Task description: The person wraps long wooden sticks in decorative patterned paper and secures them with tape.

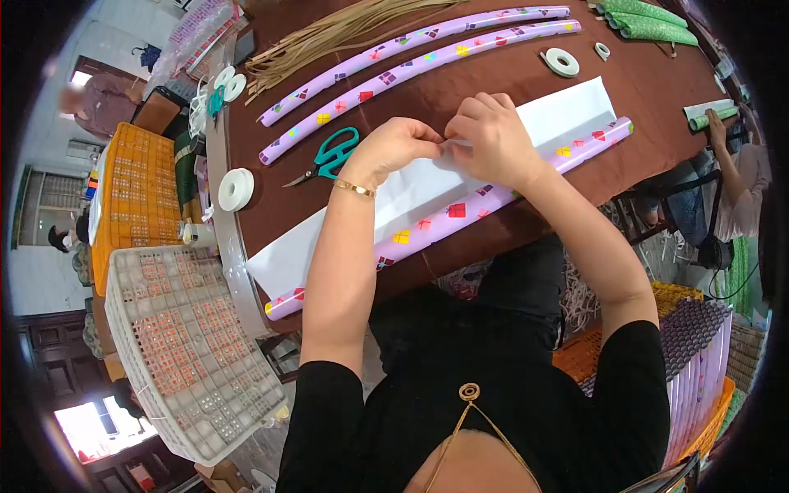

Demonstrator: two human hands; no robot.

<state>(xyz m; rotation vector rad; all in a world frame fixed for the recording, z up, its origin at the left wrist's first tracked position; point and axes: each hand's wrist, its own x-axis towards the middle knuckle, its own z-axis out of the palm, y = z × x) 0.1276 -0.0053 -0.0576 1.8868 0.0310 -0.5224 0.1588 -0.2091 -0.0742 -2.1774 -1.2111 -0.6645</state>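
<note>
A sheet of purple gift-print wrapping paper [457,212] lies across the table before me, partly rolled along its near edge, with its white underside [567,113] facing up. Over the middle of that white side, my left hand [393,149] and my right hand [493,138] meet with fingers pinched together. Whatever sits between the fingertips is too small to make out. Teal-handled scissors [333,154] rest with blades apart just left of my left hand. Two finished-looking purple rolls [415,72] lie side by side beyond my hands.
Dried flat strips [329,37] lie at the far side. White tape rolls [237,190] [561,62] sit on the brown tablecloth [657,99]. Green rolls [649,23] lie far right, where another person's hand [722,127] holds one. A white crate [193,353] stands left.
</note>
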